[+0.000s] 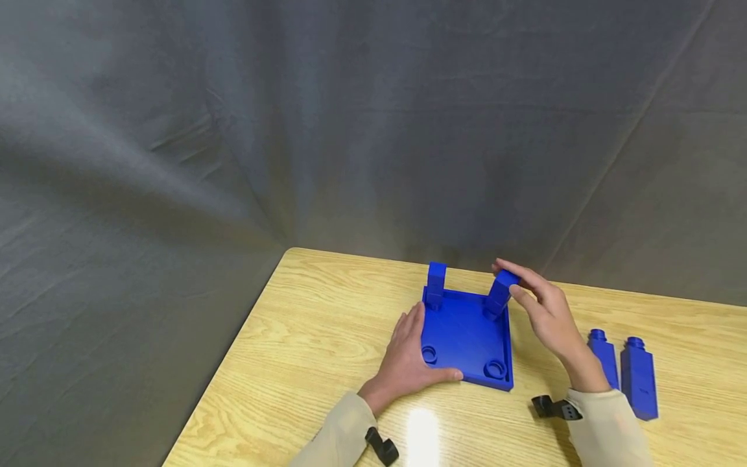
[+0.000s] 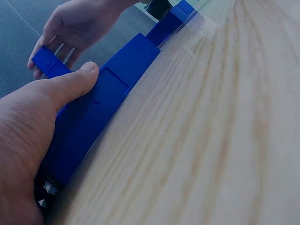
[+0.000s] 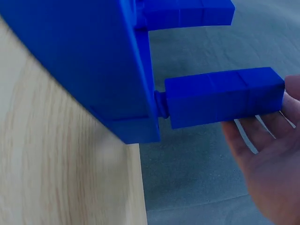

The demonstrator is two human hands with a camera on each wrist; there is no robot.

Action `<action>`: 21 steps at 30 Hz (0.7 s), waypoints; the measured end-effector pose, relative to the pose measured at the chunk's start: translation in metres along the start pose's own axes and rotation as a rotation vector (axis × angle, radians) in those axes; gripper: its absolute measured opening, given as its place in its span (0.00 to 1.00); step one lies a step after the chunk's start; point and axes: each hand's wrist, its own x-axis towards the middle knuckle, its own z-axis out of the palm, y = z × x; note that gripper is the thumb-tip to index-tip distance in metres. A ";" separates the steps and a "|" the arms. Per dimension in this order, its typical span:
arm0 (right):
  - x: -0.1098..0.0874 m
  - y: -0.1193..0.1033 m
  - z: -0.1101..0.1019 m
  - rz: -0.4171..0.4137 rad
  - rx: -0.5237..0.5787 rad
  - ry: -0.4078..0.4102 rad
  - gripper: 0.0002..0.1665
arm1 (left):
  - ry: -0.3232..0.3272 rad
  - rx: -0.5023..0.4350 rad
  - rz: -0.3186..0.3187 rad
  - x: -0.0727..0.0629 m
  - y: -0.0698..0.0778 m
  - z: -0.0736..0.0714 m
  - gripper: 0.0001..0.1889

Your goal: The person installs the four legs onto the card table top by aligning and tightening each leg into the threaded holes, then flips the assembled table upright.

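A blue square tabletop [image 1: 467,334] lies upside down, its raised rim and round corner sockets facing up. My left hand [image 1: 403,360] holds its near left corner, the thumb along the front edge and the fingers along the left side. At the far right corner stands a blue square leg [image 1: 500,295], leaning slightly. My right hand [image 1: 548,321] grips this leg near its upper end, between thumb and fingers. In the right wrist view a narrow neck joins the leg [image 3: 220,98] to the tabletop. Another blue leg [image 1: 436,282] stands upright in the far left corner.
Two loose blue legs, one [image 1: 639,383] beside the other [image 1: 605,360], lie right of the tabletop, threaded ends pointing away. The wooden table [image 1: 303,324] ends at a grey curtain [image 1: 379,130] behind and to the left.
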 end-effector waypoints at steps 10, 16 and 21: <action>0.002 0.001 0.000 0.113 -0.193 0.117 0.22 | 0.006 0.000 0.002 0.001 0.000 0.000 0.76; 0.004 -0.001 0.003 0.132 -0.264 0.230 0.20 | 0.004 -0.009 -0.001 0.001 0.000 0.000 0.76; 0.004 -0.004 0.010 0.123 -0.376 0.297 0.19 | 0.004 -0.009 0.003 0.000 0.000 -0.001 0.76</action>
